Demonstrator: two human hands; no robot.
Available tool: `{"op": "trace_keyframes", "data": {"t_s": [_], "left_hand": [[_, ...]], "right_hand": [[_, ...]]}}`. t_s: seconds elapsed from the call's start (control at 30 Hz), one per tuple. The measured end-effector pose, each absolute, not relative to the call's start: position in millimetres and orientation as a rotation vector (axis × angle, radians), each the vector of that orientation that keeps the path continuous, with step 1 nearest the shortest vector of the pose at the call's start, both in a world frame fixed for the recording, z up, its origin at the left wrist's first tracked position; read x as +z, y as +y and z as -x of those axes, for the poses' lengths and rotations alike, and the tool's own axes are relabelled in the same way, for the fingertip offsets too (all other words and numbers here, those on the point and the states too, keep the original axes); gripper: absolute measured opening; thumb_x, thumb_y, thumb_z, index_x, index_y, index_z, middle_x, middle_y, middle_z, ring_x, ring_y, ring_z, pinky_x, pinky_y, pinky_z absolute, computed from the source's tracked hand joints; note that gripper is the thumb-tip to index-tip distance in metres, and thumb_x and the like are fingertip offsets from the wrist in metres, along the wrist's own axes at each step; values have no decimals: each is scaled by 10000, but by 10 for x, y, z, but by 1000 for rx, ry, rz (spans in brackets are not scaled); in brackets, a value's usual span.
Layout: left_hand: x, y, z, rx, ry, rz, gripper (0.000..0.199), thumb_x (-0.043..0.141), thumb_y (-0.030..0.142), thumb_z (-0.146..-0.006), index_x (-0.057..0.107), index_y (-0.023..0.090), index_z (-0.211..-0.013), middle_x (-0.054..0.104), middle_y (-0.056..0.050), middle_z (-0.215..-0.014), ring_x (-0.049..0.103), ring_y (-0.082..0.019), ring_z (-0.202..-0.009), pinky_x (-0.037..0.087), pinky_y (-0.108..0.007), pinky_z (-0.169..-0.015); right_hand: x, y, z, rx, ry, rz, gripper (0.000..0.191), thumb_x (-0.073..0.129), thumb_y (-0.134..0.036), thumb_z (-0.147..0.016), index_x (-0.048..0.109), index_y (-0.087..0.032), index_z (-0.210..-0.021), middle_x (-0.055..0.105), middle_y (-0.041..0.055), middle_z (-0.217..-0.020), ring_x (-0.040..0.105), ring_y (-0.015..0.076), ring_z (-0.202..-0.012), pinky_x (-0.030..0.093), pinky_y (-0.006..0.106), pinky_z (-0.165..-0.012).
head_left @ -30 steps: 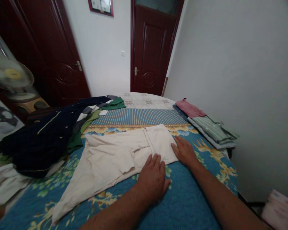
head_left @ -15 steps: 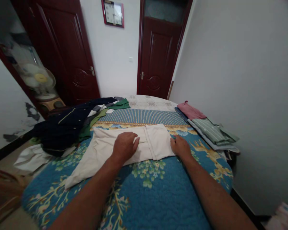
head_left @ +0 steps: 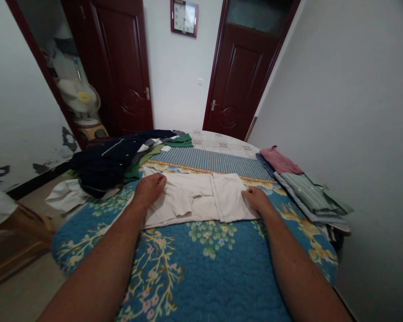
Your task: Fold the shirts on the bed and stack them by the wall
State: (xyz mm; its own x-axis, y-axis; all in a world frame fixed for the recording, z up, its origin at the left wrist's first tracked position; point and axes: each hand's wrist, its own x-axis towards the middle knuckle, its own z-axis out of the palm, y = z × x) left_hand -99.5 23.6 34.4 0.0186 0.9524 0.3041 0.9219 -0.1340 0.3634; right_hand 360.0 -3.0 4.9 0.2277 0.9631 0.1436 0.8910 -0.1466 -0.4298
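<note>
A cream-white garment (head_left: 201, 203) lies in a long folded strip across the blue flowered cover (head_left: 221, 268). I cannot tell which kind of garment it is. At its left part is my left hand (head_left: 150, 190), fingers curled closed on the fabric. My right hand (head_left: 257, 199) pinches the edge at the right end. Between the hands the cloth shows a loose flap with creases, and a folded-over panel lies towards the right. The garment's far left end is partly hidden behind my left hand and forearm.
A heap of dark navy clothes (head_left: 104, 163) lies at the left, with green clothing (head_left: 181, 141) beside it. Folded clothes stand at the right, among them a pink one (head_left: 282, 159) and a striped green one (head_left: 312, 190). A wooden chair (head_left: 23, 232) is at the left.
My left hand has moved left along the garment, and the cloth's left part is drawn in and rearranged. My right hand stays at the right end. The view has turned slightly left.
</note>
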Motion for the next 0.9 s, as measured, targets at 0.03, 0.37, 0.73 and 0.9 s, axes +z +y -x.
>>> {"op": "trace_keyframes", "data": {"t_s": [0.03, 0.37, 0.73, 0.9], "left_hand": [[351, 240, 990, 743, 2022, -2206, 404, 446, 401, -988, 774, 204, -1118, 812, -89, -1089, 725, -251, -1031, 498, -307, -904], [313, 293, 1078, 803, 2005, -2192, 419, 440, 400, -987, 779, 189, -1116, 807, -105, -1110, 726, -259, -1038, 500, -314, -912], [376, 233, 1032, 792, 1998, -2151, 390, 468, 385, -988, 791, 198, -1100, 808, -103, -1103, 724, -266, -1028, 502, -323, -900], [362, 229, 1017, 863, 1960, -2122, 398, 455, 384, -992, 789, 191, -1090, 805, -107, -1110, 721, -264, -1050, 500, -326, -920]], "right_hand": [[31, -36, -3601, 220, -1686, 2041, 280, 606, -403, -864, 736, -174, -770, 728, 44, -749, 634, 191, -725, 389, 266, -637], [33, -52, -3699, 849, -1337, 1887, 439, 675, -496, -811, 805, -131, -1016, 814, 114, -922, 742, 266, -821, 525, 312, -654], [401, -216, -3334, 891, -1297, 1714, 281, 665, -403, -817, 748, -194, -985, 807, 106, -876, 764, 276, -781, 594, 360, -661], [714, -162, -3031, 797, -1410, 1663, 383, 685, -448, -810, 769, -190, -1080, 801, 92, -854, 762, 286, -796, 593, 359, -682]]}}
